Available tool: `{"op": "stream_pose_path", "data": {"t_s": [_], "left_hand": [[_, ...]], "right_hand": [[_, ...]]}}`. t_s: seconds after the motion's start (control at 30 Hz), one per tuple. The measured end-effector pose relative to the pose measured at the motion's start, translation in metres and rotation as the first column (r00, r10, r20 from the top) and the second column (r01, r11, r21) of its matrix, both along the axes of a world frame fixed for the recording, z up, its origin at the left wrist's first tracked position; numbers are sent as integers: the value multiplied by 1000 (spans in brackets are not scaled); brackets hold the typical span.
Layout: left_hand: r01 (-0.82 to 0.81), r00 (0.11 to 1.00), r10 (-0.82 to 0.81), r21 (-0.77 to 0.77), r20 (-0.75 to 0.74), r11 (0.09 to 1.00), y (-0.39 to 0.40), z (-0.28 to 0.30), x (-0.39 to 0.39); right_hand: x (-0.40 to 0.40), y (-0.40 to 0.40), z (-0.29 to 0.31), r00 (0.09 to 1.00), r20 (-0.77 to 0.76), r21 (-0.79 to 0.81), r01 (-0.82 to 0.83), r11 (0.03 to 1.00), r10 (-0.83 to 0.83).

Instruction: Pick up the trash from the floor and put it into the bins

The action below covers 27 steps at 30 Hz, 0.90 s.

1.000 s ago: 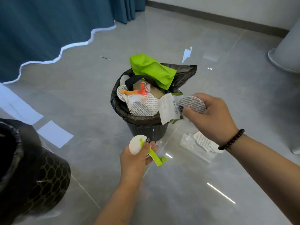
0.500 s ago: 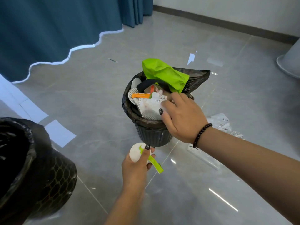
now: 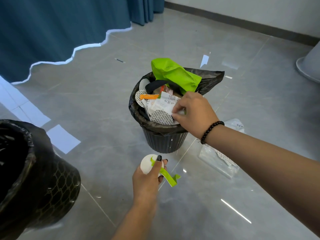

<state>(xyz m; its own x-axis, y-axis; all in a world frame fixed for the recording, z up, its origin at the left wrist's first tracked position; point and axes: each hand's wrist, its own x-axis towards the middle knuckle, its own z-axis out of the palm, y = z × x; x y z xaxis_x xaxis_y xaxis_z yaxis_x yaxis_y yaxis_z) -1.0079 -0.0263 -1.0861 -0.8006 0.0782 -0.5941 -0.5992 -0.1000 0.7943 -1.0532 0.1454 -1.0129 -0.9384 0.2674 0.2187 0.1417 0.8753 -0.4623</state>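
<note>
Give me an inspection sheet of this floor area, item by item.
Surface: glossy grey tiled floor, with window glare.
Job's things: small ribbed bin, black liner, heaped to the rim with paper and a green bag; larger black-lined bin at left.
Clutter: clear plastic packet and another wrapper on the floor beside the small bin.
Grippers: right hand pinches paper at the small bin's rim; left hand holds a white round lid with green strip.
Cables: nothing seen.
Surroundings: blue curtain, wall skirting.
</note>
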Motion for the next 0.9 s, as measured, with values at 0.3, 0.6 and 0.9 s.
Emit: {"op": "stream_pose_path", "data": {"t_s": [0.3, 0.6, 0.9], "left_hand": [[-119, 993, 120, 135, -1, 984, 0, 26, -14], [-186, 976, 213, 344, -42, 920, -4, 53, -43], [-89, 947, 173, 297, -270, 951, 11, 78, -59]], "right_hand": [[47, -8, 5, 880, -459, -249, 4, 969, -122], [61, -45, 7, 983, 126, -498, -57, 865, 137], [22, -41, 52, 948, 198, -703, -40, 710, 249]]}}
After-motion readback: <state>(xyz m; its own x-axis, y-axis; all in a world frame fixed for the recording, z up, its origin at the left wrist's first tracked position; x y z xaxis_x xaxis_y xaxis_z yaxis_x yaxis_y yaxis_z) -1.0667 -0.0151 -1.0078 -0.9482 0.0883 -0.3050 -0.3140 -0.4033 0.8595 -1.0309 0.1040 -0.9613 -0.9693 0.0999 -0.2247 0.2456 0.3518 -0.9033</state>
